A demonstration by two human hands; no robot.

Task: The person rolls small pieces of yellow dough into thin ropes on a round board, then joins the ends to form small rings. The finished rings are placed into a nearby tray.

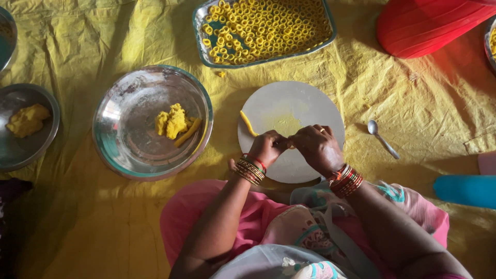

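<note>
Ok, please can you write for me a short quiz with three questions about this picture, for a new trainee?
1. True or false: both hands are over the round white board.
2. What lies in the steel tray at the top? A) spoons B) small yellow rings C) red cloth
3. Which thing lies on the yellow sheet to the right of the board?

Key
1. True: the left hand and the right hand meet above the round white board, pinching a small piece of yellow dough between them.
2. B: the steel tray is full of small yellow rings.
3. A spoon, apart from the board.
</note>
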